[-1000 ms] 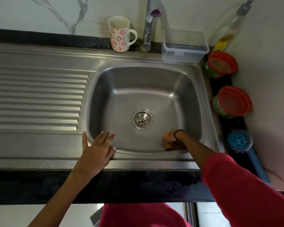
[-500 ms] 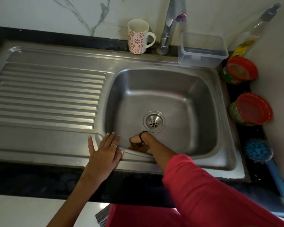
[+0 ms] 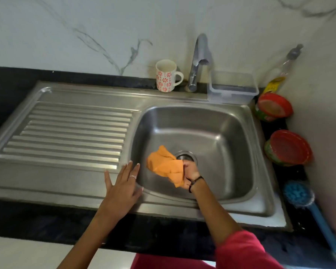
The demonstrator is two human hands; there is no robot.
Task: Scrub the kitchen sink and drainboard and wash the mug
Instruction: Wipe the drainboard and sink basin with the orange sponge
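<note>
Right hand (image 3: pixel 190 171) grips orange cloth (image 3: pixel 166 166), now lifted off the sink (image 3: pixel 211 133) floor.
Left hand (image 3: pixel 122 189), fingers spread, remains flat on the rim.

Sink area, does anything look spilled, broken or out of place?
Nothing stands out. The mug stands upright behind the sink beside the tap, the right hand holds the orange cloth over the basin, and the left hand rests flat on the rim. No spill or damage shows.

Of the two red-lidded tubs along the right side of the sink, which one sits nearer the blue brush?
The nearer red-lidded tub, closer to the person, just behind the blue brush. The other tub sits farther back, beside the clear plastic container.
</note>
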